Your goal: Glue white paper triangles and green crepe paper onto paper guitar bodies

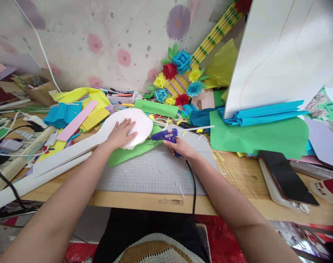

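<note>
My left hand point(123, 132) lies flat with fingers spread on a white board cutout point(141, 122), which has a rounded head and a long neck running to the lower left. Beneath its round end, a green crepe paper sheet point(128, 155) sticks out over the grey cutting mat point(155, 179). My right hand point(180, 147) is wrapped round the grip of a purple glue gun point(165, 135), its nozzle pointing left at the edge of the cutout. A long white glue stick point(198, 128) projects from the gun's back, and a black cord hangs down toward me.
A yellow paper guitar with flowers point(180, 82) leans on the wall. A tall white board point(276, 54) stands at right behind green paper point(259, 135). A phone point(288, 177) lies near the right edge, a power strip point(15, 157) at left. Coloured paper scraps point(95, 109) crowd the back.
</note>
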The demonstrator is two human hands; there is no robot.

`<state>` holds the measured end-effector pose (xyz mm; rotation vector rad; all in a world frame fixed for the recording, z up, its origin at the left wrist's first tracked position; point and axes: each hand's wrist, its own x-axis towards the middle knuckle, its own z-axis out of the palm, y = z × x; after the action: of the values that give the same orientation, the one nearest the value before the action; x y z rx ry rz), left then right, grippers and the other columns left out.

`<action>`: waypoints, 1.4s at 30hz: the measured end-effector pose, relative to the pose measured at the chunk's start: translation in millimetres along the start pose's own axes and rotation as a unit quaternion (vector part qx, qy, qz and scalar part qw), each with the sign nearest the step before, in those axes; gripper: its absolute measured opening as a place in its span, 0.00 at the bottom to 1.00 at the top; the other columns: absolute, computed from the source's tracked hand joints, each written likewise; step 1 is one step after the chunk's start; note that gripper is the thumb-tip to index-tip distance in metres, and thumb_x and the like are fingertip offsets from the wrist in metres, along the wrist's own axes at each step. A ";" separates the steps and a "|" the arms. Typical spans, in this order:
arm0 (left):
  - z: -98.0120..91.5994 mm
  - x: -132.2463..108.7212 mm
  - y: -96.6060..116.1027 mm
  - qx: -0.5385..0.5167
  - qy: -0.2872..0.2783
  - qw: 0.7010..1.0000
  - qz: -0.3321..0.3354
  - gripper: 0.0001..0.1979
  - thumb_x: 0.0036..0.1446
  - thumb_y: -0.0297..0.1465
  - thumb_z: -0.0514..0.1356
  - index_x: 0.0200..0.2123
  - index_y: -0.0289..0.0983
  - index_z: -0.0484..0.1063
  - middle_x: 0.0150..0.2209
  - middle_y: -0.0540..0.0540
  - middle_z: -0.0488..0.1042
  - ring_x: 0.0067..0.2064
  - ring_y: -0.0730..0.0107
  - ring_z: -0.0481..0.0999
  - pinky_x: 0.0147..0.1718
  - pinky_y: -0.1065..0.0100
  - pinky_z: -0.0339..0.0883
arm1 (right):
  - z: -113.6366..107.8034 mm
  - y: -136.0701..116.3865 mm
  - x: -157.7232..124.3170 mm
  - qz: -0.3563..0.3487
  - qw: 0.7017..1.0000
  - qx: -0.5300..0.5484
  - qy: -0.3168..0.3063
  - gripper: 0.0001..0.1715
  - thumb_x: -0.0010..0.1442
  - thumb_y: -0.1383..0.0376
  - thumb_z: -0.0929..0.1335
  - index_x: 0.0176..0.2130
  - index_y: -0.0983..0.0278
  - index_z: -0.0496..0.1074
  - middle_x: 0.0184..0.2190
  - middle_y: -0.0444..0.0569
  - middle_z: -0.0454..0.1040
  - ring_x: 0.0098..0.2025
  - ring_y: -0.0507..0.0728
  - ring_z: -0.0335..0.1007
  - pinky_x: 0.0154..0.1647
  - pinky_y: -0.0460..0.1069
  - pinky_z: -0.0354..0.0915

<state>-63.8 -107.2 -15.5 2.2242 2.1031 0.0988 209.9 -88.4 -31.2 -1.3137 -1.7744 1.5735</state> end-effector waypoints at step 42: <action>-0.3 5.4 -5.3 -0.037 -0.003 0.999 -0.001 0.31 0.60 0.45 0.45 0.64 0.40 0.55 0.68 0.46 0.46 0.69 0.58 0.43 0.64 0.50 0.36 | -4.4 19.0 15.5 -0.023 0.999 0.011 0.043 0.26 0.49 0.46 0.71 0.25 0.62 0.60 0.16 0.38 0.62 0.15 0.47 0.58 0.15 0.44 0.54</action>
<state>-68.8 -101.6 -15.8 2.1782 2.0626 0.1679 213.2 -74.7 -51.8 -1.3010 -1.7185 1.4864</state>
